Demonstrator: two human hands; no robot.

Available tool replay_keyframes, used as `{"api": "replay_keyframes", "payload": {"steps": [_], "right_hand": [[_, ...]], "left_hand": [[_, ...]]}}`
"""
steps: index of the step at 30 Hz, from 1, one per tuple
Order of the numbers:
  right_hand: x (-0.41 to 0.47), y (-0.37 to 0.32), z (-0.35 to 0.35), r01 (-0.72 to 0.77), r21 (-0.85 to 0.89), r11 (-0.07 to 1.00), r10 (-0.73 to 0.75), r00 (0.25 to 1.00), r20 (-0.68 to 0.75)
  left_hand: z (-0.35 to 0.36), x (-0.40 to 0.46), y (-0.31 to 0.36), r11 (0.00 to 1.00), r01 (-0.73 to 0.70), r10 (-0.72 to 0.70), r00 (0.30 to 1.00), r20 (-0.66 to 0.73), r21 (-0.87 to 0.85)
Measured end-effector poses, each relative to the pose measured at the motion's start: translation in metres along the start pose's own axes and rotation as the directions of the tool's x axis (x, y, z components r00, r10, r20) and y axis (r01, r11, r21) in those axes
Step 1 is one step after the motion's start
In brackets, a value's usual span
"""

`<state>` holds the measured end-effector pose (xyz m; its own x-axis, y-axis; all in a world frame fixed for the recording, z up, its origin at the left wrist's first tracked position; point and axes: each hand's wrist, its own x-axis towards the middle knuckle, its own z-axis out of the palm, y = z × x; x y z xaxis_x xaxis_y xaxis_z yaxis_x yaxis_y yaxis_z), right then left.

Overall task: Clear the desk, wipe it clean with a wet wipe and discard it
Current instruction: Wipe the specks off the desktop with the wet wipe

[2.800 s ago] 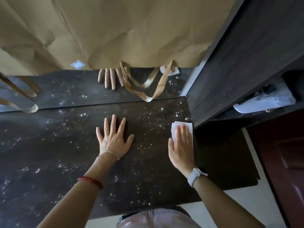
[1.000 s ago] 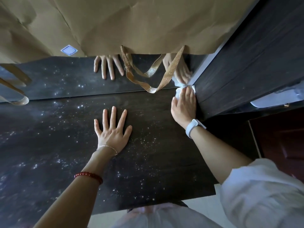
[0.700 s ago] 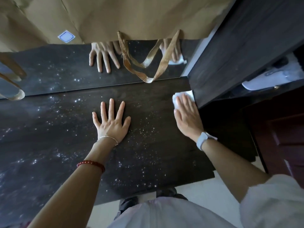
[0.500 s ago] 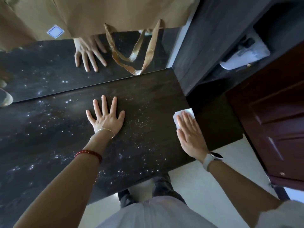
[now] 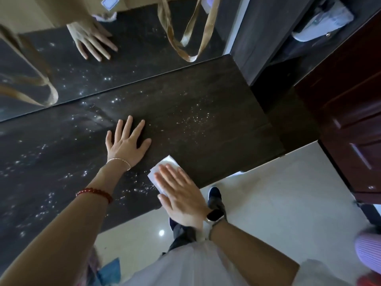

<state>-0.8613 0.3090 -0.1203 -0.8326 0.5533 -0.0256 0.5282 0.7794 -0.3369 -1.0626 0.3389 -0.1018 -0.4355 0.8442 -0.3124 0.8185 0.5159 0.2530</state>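
One view only, from my head, looking down at the desk [image 5: 206,112]. My right hand [image 5: 181,195] lies flat with its fingers straight, pressing the wet wipe [image 5: 162,168] onto the near edge of the desk, just beside my left wrist. A white corner of the wipe shows beyond my fingertips. My left hand [image 5: 126,144] is spread open and flat on the dark top, gripping nothing, bracing me.

Half a second ago the wipe was out by the desk's right edge; a second ago it was at the far corner against the dark cabinet [image 5: 268,34]. So I am dragging it back along the right end and now inward along the front. Pale specks [image 5: 195,118] remain mid-desk and to the left, so I judge much wiping is left.
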Motion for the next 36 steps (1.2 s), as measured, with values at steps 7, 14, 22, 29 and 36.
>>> {"api": "replay_keyframes", "payload": {"steps": [7,14,22,29,36], "right_hand": [[-0.006,0.129,-0.037,-0.609,-0.03,0.792,0.591,0.778,-0.214],[0.054,0.049,-0.02,-0.445,-0.022,0.895,0.438,0.887,-0.145],[0.039,0.115,-0.037,-0.372,-0.1,0.923,0.359,0.925,-0.126],[0.119,0.114,-0.038,-0.511,-0.017,0.86,0.498,0.845,-0.198],[0.055,0.089,-0.034,0.007,-0.114,0.993,-0.005,1.0,0.013]], "left_hand": [[0.007,-0.003,-0.003,0.996,-0.006,0.01,0.999,-0.046,0.091],[0.013,-0.002,-0.002,0.997,0.005,0.005,0.99,-0.139,0.072],[0.019,0.0,-0.004,0.995,0.005,0.016,0.979,-0.205,0.103],[0.023,0.001,-0.005,0.991,0.02,0.012,0.972,-0.234,0.135],[0.021,0.002,-0.006,0.994,0.02,0.002,0.978,-0.209,0.104]]}}
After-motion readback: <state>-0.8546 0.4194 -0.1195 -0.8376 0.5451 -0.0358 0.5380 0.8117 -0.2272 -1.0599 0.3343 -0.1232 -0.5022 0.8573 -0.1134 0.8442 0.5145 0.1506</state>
